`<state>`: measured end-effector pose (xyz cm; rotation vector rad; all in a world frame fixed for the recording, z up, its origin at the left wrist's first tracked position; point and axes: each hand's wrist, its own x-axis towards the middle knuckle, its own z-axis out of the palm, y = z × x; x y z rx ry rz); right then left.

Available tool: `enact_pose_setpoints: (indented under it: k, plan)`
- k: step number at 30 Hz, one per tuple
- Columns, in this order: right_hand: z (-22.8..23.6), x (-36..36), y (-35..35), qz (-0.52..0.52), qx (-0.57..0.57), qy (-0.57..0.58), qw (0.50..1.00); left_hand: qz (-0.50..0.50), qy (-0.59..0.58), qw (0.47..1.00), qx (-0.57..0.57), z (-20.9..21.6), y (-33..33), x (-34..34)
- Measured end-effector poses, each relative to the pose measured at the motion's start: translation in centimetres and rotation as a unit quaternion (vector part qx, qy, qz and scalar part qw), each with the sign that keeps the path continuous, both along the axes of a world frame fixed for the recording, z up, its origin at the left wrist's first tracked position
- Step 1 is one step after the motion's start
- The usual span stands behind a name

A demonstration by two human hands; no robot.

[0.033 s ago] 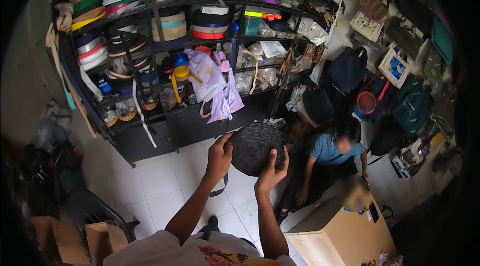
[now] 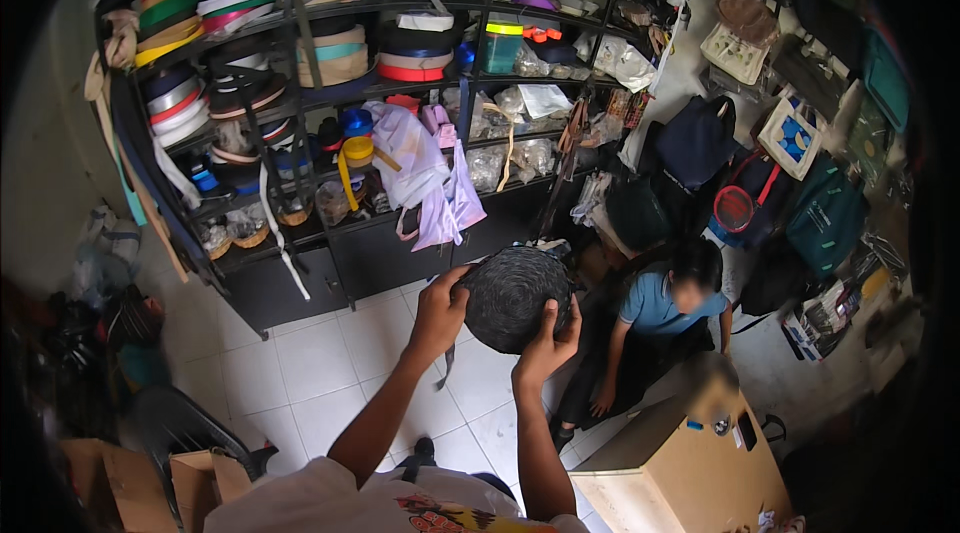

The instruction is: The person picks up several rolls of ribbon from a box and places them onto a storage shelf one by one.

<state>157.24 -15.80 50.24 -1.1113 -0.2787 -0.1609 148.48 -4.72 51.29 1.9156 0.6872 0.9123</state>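
Between my two hands is a large roll of black webbing (image 2: 515, 299), wound in a flat disc whose coiled face shows. My left hand (image 2: 440, 315) grips its left edge. On the lower right, my right hand (image 2: 547, 345) has its thumb on the coiled face and the fingers partly behind the rim. A loose strap end (image 2: 447, 366) dangles under the roll, near my left wrist. The roll is held up in front of me, above the tiled floor.
Ahead stands a black shelf unit (image 2: 400, 89) full of webbing rolls, bags and baskets. At right a person in a blue shirt (image 2: 668, 305) sits beside a wooden table (image 2: 715, 463). Bags (image 2: 693, 143) hang on the right wall. Lower left are a black chair (image 2: 185, 423) and cardboard boxes (image 2: 135, 483).
The hanging strap end has swung slightly, and the shelves sit a little further left in view. Both hands keep their hold on the roll.
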Motion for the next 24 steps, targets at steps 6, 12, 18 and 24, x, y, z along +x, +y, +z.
enact_pose_setpoints:
  k: [6,12,18,24]
  plan:
    - [1.0,15.0,5.8,-0.078,0.023,-0.011,0.997,-0.225,-0.113,0.967,-0.036,0.3,9.0,15.8]
    - [1.8,28.6,11.2,-0.137,0.069,-0.013,0.988,-0.222,-0.142,0.952,-0.156,2.1,12.0,30.9]
    - [4.8,41.3,18.8,-0.119,0.109,-0.013,0.987,-0.139,-0.184,0.973,-0.033,6.9,17.7,42.4]
    - [11.2,52.5,30.4,-0.001,0.168,0.039,0.985,-0.038,-0.205,0.975,0.072,11.9,26.0,53.8]
